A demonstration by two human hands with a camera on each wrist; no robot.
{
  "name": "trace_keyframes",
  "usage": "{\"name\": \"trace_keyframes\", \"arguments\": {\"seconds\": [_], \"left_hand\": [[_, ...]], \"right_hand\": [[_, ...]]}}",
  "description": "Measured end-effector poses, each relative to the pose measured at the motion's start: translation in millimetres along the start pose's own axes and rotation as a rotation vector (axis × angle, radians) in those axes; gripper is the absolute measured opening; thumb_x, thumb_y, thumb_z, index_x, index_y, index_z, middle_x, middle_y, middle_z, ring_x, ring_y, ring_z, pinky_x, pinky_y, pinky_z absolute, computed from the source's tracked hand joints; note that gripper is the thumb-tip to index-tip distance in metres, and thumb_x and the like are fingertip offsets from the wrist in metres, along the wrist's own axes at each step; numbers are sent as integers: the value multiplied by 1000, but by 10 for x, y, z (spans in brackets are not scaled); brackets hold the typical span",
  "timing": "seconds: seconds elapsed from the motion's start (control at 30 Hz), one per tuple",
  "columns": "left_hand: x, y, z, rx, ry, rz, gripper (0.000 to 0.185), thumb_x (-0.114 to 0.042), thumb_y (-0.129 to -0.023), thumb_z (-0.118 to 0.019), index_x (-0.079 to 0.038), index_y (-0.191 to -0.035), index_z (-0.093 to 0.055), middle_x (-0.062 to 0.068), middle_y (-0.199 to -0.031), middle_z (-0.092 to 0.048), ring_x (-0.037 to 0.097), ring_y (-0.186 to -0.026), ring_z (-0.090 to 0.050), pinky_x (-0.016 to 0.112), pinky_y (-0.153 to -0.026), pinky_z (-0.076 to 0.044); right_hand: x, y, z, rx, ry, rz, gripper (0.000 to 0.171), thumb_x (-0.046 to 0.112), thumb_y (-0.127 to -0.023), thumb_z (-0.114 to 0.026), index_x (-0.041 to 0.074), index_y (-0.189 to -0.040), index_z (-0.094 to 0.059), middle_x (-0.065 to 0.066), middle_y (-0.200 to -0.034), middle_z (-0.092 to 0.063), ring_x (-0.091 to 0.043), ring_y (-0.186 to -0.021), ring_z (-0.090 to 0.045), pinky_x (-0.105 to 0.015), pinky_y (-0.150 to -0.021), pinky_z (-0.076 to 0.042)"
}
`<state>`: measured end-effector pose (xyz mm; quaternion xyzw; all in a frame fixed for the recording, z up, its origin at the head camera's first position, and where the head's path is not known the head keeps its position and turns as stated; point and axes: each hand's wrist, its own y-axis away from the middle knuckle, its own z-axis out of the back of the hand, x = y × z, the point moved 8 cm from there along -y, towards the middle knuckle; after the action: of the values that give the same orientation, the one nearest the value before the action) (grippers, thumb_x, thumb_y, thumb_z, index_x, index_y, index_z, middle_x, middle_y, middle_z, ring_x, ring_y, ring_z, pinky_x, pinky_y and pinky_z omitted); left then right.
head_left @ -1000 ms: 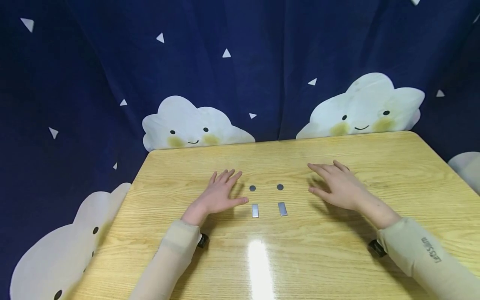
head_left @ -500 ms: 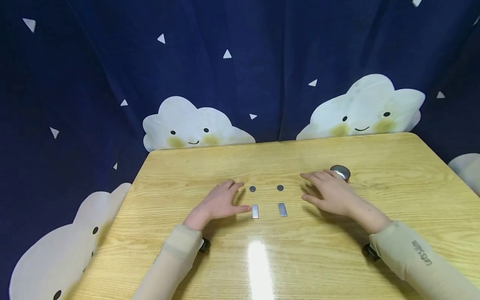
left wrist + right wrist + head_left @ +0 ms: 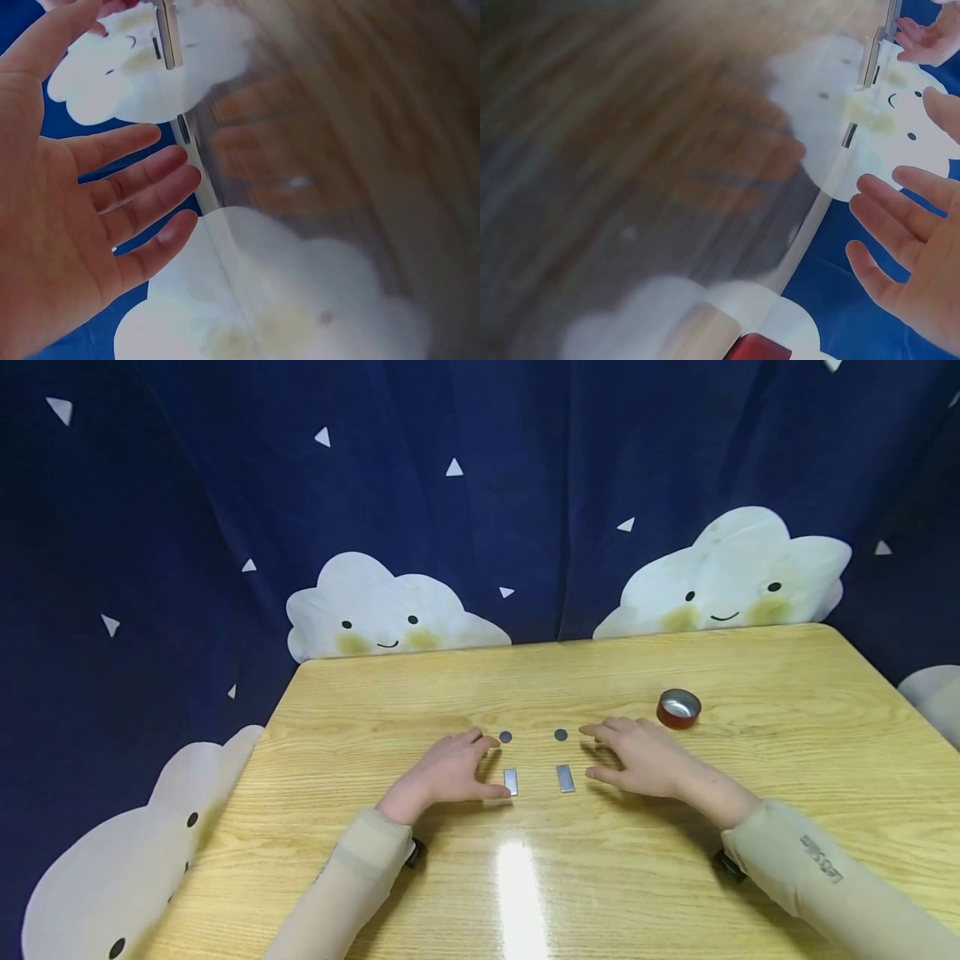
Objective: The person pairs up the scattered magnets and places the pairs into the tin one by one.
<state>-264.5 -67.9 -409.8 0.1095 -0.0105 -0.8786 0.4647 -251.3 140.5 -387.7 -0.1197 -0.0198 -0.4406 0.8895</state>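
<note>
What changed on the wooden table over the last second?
Both hands slid inward: the left hand now reaches the left grey rectangular metal strip, and the right hand has uncovered the small red round tin. The two dark discs and the right strip stayed put.

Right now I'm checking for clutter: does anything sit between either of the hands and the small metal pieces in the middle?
Nothing visible does. The left hand lies right beside the left metal strip, the right hand close by the right metal strip, with bare table between. The red cap sits behind the right hand, out of the way.
</note>
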Motion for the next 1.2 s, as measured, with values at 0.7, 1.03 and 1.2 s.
{"name": "trace_keyframes", "arguments": {"seconds": [0.7,1.03,1.2], "left_hand": [[-130,-17,-17,6,-57,-59,69,-63,-71,-62,-19,-123,-52,-1,-117,-51,21,-99,-56,40,-88,-43],[-171,-20,-57,17,-62,-102,59,-57,-72,-65,-21,-118,-56,-2,-122,-47,14,-100,-53,39,-88,-42],[-200,-27,-62,13,-73,-130,54,-55,-74,-65,-21,-115,-58,-3,-118,-49,11,-96,-53,37,-86,-43]], "right_hand": [[234,-72,-140,79,-1,61,58,45,-79,-64,11,-124,-54,-7,-110,-59,-22,-89,-61,-43,-76,-48],[308,-99,-175,76,16,105,53,44,-78,-65,13,-120,-57,-5,-110,-59,-19,-95,-59,-43,-76,-47],[351,-114,-187,80,23,135,49,41,-78,-66,13,-118,-59,-3,-106,-60,-19,-94,-60,-44,-75,-47]]}}
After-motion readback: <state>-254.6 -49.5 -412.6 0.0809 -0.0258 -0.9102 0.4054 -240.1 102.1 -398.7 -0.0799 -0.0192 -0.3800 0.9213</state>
